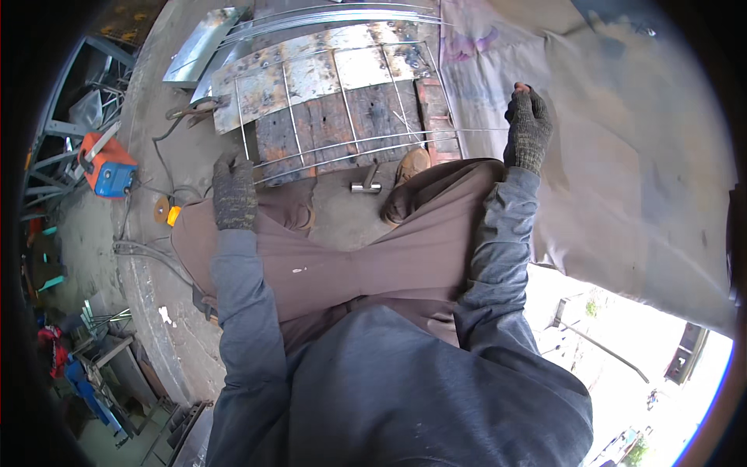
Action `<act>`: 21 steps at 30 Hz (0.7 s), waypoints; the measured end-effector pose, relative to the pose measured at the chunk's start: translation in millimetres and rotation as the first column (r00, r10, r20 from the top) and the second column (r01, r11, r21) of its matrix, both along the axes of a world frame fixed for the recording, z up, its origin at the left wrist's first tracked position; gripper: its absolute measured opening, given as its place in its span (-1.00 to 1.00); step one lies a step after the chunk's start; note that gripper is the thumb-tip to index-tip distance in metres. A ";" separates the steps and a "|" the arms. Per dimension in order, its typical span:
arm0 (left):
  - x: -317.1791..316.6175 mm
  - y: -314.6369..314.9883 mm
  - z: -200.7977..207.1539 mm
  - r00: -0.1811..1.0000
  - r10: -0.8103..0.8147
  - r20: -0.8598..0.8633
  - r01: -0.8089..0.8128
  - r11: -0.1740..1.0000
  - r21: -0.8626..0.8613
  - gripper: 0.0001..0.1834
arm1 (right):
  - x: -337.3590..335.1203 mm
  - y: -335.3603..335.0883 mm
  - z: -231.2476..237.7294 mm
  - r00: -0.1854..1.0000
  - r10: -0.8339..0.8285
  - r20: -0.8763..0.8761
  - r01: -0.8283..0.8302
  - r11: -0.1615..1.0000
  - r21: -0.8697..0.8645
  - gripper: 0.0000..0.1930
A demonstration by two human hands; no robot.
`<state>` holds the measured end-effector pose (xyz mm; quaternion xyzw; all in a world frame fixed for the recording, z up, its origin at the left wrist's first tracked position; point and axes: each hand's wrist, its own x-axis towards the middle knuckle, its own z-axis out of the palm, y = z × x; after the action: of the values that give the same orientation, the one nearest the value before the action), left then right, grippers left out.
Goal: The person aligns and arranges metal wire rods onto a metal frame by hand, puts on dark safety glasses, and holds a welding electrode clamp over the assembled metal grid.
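A thin metal rod (pixel 476 130) spans the space between my hands, just above the near edge of a grid of welded rods (pixel 340 76). My left hand (pixel 235 191), in a dark knit glove, is closed at the rod's left end. My right hand (pixel 529 128), gloved alike with bare fingertips, is raised at the right and closed round the other end. The grid lies over a scorched metal sheet (pixel 311 66) and a dark, worn slab (pixel 280 128). Between my feet a hammer (pixel 366 187) rests on the ground.
Left stands an orange and blue welding machine (pixel 111 171) with cables. A clamp (pixel 194 109) sits by the sheet's left edge. A disc (pixel 161 209) and a small yellow object (pixel 173 215) lie near my left knee. Long rods (pixel 334 15) lie beyond; a grey cloth (pixel 615 171) hangs right.
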<state>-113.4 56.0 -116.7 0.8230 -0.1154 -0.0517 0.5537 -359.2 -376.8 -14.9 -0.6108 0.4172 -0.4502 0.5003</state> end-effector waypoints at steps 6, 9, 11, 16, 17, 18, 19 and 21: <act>8.9 -5.2 31.7 0.998 0.058 0.018 -0.054 0.980 -0.190 -0.59 | -9.0 3.8 -4.6 0.988 0.079 -0.133 -0.026 0.932 0.362 -0.58; 35.1 1.2 67.2 0.987 0.010 0.159 -0.005 0.999 -0.035 -0.62 | -8.1 -4.6 -15.4 0.973 0.127 -0.191 -0.065 0.953 0.297 -0.57; 37.5 -8.8 99.6 0.999 -0.030 0.038 0.033 0.995 -0.097 -0.63 | -18.2 -20.2 -29.7 0.967 0.101 -0.235 -0.034 0.962 0.272 -0.56; 58.0 15.8 79.6 0.952 -0.305 -0.010 0.299 0.929 0.218 -0.67 | -17.3 -27.1 -42.8 0.529 0.016 -0.848 -0.096 0.995 -0.041 -0.58; 57.5 21.8 75.8 0.931 -0.363 -0.049 0.360 0.885 0.296 -0.68 | -11.4 -11.2 -35.3 0.469 -0.040 -0.882 -0.170 0.976 -0.134 -0.64; 57.1 28.1 72.4 0.906 -0.412 -0.096 0.416 0.830 0.371 -0.69 | -7.7 0.4 -26.7 0.469 -0.012 -0.883 -0.191 0.975 -0.115 -0.64; 54.8 26.4 73.1 0.919 -0.384 -0.090 0.386 0.832 0.398 -0.68 | -3.9 8.9 -18.6 0.474 -0.012 -0.881 -0.395 0.891 -0.225 -0.67; 47.4 8.1 77.2 0.939 -0.333 -0.082 0.335 0.835 0.436 -0.66 | 7.5 33.5 -14.2 0.490 0.009 -0.872 -0.587 0.743 -0.322 -0.69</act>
<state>-66.0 64.1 -39.5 0.8944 -0.2415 -0.1735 0.3341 -351.7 -343.3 -29.1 -0.9350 0.3204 -0.1119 0.1028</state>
